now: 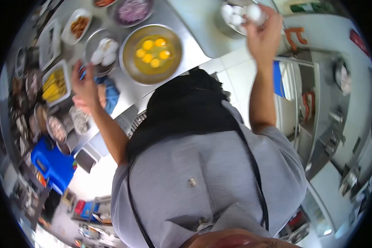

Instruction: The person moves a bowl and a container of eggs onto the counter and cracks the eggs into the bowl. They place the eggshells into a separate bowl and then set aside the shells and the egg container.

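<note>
My right hand (265, 35) grips a white egg (254, 13) above a metal bowl of white eggs (226, 31) at the top right. My left hand (86, 87) has its fingers apart and appears to hold nothing. It is beside a metal bowl (88, 51) of white eggshells (105, 51). Between my two hands stands a wide metal bowl (127, 74). Several yellow yolks (155, 63) lie in clear egg white inside it. A blue cloth (111, 94) lies by my left wrist.
Sliced purple onion (133, 10) fills a bowl at the top. On the left are a white tray of orange-brown pieces (79, 27), a tub of yellow strips (53, 86) and a bowl of pale pieces (57, 128). A blue plastic piece (56, 163) stands lower left. The steel table edge (194, 64) runs before me.
</note>
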`<state>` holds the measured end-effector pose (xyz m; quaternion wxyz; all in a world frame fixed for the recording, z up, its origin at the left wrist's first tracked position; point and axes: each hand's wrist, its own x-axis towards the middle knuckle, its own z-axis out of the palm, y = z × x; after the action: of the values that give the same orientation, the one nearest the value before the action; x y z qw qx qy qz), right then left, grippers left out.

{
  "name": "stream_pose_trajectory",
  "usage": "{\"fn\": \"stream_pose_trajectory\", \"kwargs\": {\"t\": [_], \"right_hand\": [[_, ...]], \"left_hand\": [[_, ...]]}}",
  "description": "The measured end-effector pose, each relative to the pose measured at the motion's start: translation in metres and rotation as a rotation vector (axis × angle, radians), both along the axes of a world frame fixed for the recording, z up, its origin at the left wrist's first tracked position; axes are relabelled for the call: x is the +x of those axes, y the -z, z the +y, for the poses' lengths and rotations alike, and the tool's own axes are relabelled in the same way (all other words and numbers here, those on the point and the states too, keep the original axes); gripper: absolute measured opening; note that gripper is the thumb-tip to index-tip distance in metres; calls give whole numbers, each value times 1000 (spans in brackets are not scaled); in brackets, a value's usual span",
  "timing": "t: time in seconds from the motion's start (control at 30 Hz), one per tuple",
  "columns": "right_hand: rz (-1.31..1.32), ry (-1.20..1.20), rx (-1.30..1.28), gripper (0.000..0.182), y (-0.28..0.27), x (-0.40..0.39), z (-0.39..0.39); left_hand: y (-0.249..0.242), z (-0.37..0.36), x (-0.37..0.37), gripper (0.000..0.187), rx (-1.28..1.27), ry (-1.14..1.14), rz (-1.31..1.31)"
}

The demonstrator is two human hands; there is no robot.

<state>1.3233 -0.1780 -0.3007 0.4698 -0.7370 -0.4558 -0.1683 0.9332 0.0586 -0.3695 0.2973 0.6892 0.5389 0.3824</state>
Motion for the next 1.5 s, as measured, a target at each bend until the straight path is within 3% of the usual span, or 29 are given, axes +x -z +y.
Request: {"fn": "stream_pose_trajectory", "kwargs": {"t": [0.03,0.1,0.17,0.23,0.3,0.4,0.47,0.5,0.57,0.7,0.8,0.9,1.1,1.5], "right_hand": [[-250,41,1,37,7,-7,-19],[-6,-34,34,44,24,-48,-47],[77,-14,67,49,68,-69,-64],[53,67,-68,50,105,-75,-76],[249,50,-350,46,136,-73,-84],[215,71,-232,45,129,-77,-77],[1001,-67,157,37,112,-83,-67],[998,-78,166,37,101,-80,-60],[1610,-423,360,32,73,-77,-45],[1608,-591,75,31,59,-85,-4],[1451,-611,-83,30,53,-104,25],[1353,-567,-144,33,51,-126,53],[815,-571,-290,38,67,-131,79],[470,-735,-331,29,71,-120,103]], "left_hand": [[5,-4,5,47,-7,-17,9],[6,-14,11,46,36,-26,16],[0,-25,19,44,44,-20,22],[-4,-30,25,38,58,-2,67],[1,-29,29,38,40,38,18],[-3,-31,43,36,15,108,-44],[-7,-40,57,33,-3,203,-107],[-8,-45,68,33,10,199,-109],[-17,-63,88,31,-65,437,-236],[-48,-100,129,38,-87,821,-194],[-47,-105,144,40,-151,910,-269],[-41,-97,129,37,-172,883,-298],[-34,-97,116,36,-52,706,-198],[-23,-75,106,35,79,686,-149]]}}
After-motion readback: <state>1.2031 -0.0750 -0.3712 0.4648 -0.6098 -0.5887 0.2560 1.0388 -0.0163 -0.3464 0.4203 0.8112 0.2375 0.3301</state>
